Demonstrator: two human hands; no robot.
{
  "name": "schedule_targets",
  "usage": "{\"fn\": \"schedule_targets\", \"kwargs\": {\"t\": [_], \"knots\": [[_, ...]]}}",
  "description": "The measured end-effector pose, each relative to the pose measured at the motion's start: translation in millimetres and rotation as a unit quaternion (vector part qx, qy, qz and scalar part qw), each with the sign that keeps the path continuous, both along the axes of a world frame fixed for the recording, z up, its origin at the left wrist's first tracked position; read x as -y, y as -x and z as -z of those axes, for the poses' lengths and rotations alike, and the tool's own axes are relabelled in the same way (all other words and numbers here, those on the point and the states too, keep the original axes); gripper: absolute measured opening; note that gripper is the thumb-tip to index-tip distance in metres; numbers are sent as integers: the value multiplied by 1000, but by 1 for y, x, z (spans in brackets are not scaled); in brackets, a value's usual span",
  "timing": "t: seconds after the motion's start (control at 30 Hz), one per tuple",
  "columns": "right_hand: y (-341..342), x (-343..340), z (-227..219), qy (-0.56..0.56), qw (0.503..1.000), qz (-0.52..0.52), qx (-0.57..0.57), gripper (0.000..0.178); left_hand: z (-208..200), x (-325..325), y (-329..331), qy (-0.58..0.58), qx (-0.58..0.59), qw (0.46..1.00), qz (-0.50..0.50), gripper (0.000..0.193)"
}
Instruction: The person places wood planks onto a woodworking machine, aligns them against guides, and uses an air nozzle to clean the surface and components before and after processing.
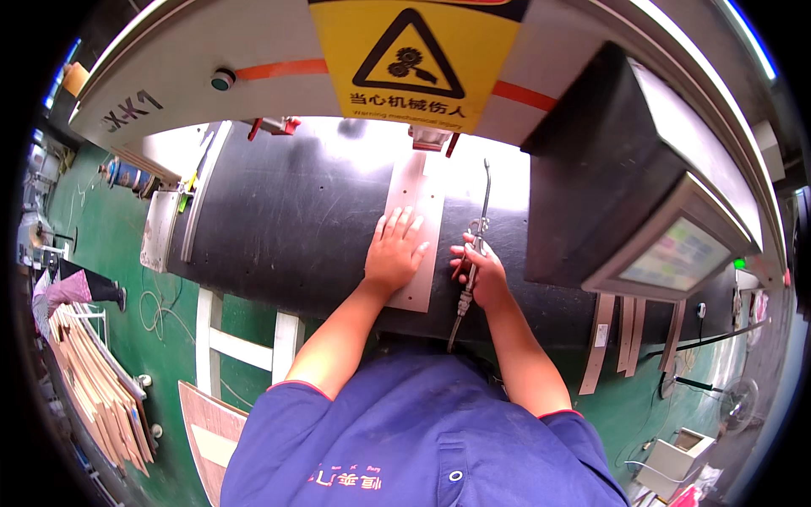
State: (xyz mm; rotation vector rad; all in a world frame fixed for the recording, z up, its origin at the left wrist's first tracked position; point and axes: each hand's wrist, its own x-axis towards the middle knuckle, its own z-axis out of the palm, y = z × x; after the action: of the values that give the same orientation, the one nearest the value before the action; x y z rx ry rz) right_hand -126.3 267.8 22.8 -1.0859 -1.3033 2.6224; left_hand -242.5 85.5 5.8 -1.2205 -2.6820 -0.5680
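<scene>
Navy-blue short-sleeved cloth shirt with red trim (422,422) fills the bottom centre; above it, mid-frame, a long, flat, pinkish-beige board (414,291) with a few small dark spots lies on a scuffed black tabletop (279,211); the left hand (397,253) rests palm down on it, fingers extended and clasping nothing, hiding part of its left edge; right of centre, the right hand (485,275) grips a slim silver metal gun with a long thin nozzle (478,243), some fingers partly hidden; the board's far end fades into glare at upper centre; the gun's lower tube disappears near the shirt.

a pale board (430,215) lies on black tabletop (279,203)
</scene>
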Motion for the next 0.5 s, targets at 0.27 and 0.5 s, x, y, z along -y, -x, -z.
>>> {"fn": "schedule_targets", "kwargs": {"t": [0.27, 0.5], "knots": [[-96, -12, -24, -127, 991, -37, 11, 34, 10, -4, -1, 37, -20, 999, 1, 54], [-202, -2, -46, -120, 993, -3, 2, 36, 15, -10, 2, 35, -5, 999, -19, 54]]}}
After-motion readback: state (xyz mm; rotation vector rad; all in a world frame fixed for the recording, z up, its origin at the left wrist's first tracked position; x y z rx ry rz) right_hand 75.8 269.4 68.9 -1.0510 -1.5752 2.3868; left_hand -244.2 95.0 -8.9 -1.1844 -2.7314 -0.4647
